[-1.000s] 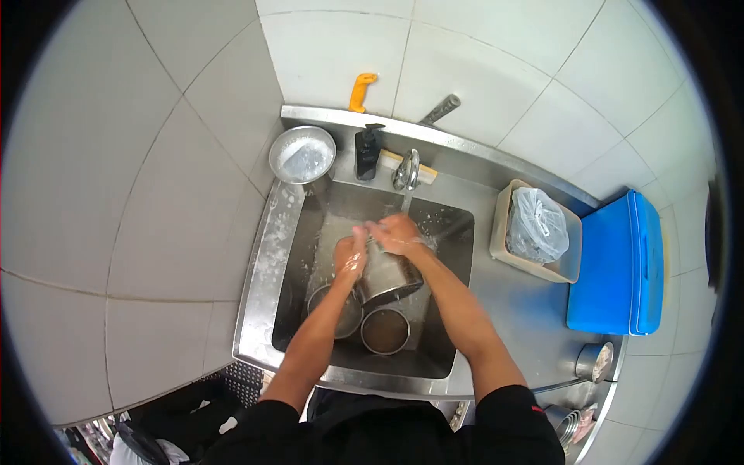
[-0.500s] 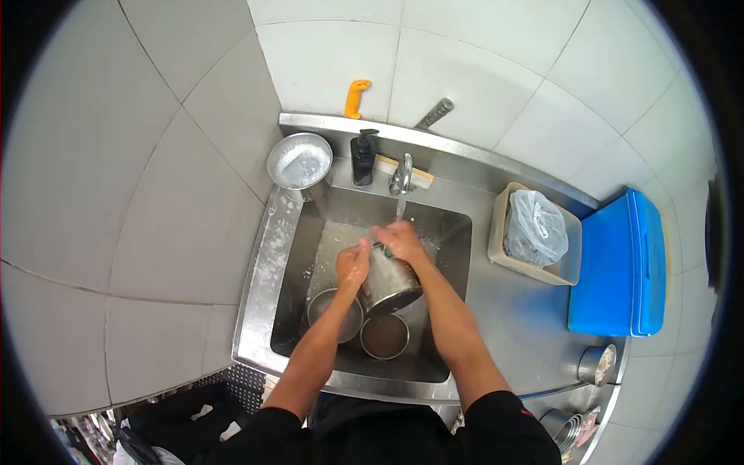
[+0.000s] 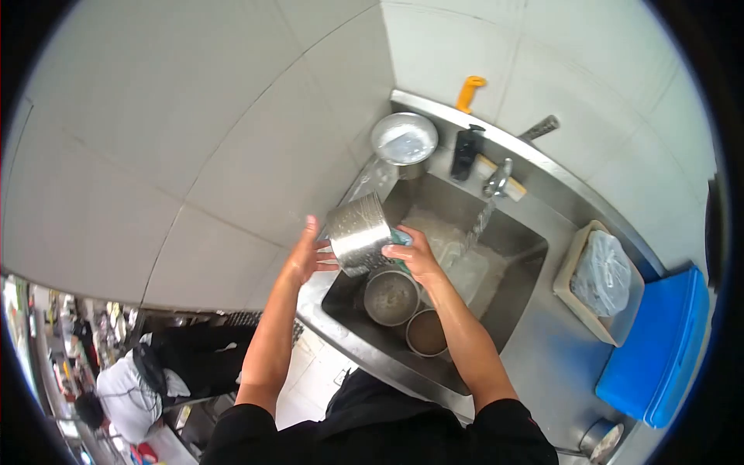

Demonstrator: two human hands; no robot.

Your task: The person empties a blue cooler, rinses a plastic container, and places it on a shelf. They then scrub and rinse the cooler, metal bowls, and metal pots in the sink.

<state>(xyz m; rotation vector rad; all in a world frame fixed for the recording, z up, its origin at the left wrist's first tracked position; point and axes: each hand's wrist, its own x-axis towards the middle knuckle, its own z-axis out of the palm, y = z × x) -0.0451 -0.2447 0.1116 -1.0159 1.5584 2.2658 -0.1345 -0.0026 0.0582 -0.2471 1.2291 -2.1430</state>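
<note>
A steel pot [image 3: 359, 235] is tilted in the air over the left side of the sink, between my hands. My left hand [image 3: 304, 257] is at the pot's left side, thumb raised and fingers spread, the fingertips against or just behind the metal. The fingers of my right hand [image 3: 418, 256] are closed on a green scrubbing pad [image 3: 401, 235], pressed at the pot's right end. Below, in the sink [image 3: 523, 291], are a round metal pot [image 3: 392, 297] and a smaller round container [image 3: 427, 333] with brownish contents. Water runs from the faucet [image 3: 497, 180].
A metal bowl of suds [image 3: 404, 139] and a black pump bottle [image 3: 466, 153] stand behind the sink. On the right are a beige bin [image 3: 563, 283] with a plastic bag and a blue box [image 3: 651, 349]. A person [image 3: 132, 395] is at lower left.
The pot has been lifted from low in the sink up and to the left, and turned. My left hand has spread its fingers. The view has swung left, bringing a person into sight.
</note>
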